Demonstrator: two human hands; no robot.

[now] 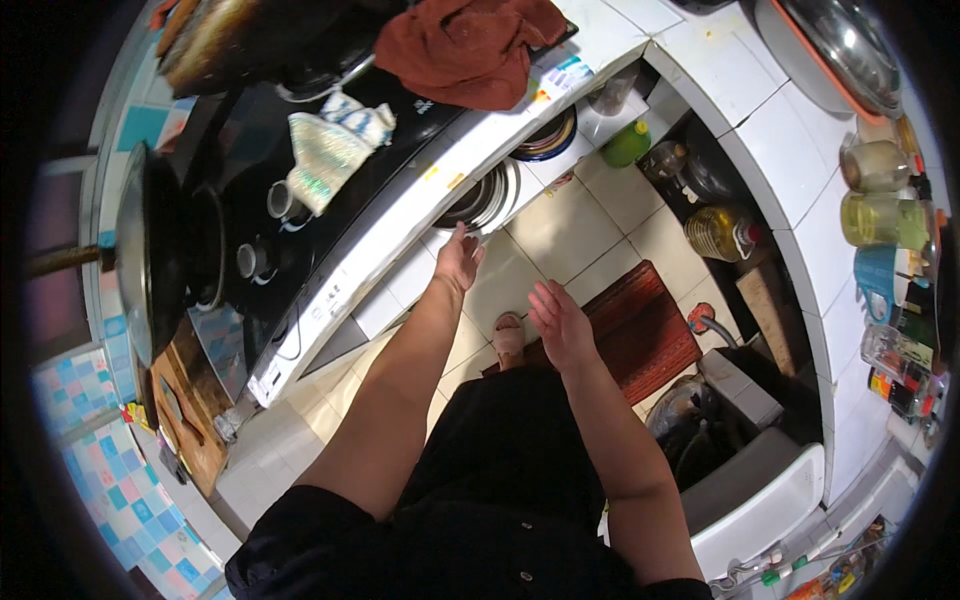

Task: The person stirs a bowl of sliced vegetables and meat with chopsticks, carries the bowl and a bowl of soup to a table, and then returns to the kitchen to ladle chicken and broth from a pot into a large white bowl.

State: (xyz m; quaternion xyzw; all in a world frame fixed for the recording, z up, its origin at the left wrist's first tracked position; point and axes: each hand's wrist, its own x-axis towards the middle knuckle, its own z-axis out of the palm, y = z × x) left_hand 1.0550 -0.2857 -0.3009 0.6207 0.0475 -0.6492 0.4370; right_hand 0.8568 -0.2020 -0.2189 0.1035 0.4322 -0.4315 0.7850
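My left hand (460,261) reaches down toward a low tiled shelf under the stove counter, its fingers apart. Just past its fingertips sits a stack of round metal pans or bowls (484,196); whether I touch the rim cannot be told. Farther along the same shelf is another stack of plates or basins with a blue rim (547,139). My right hand (559,322) hangs over the floor with fingers spread and nothing in it. Beneath it lies a dark red mat (646,330) on the tiled floor, partly hidden by my forearm.
Above the shelf, a black gas stove (337,217) carries a wok (154,255), a foil-like cloth (326,161) and a red-brown towel (472,49). An oil jug (712,234) and a green bottle (626,145) stand low. Jars (874,166) line the right counter, near a white sink (780,495).
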